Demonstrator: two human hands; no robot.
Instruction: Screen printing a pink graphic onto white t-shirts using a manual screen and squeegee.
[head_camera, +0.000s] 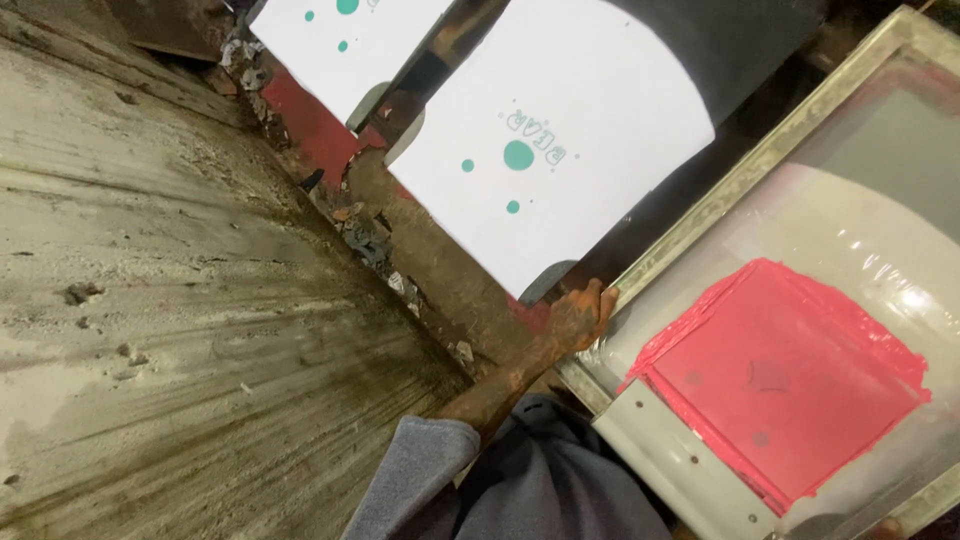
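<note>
Screen-printing frame (800, 150), metal-edged with translucent mesh, is filling the right of the frame; a glossy red ink patch (790, 380) is coating its lower mesh. White curved-edge sheets (560, 150) carrying teal dots are lying upper centre on a rusty bench. Left hand (580, 315), ink-stained, is gripping the frame's lower-left corner, fingers curled. Right hand: mostly out of view, state unclear.
</note>
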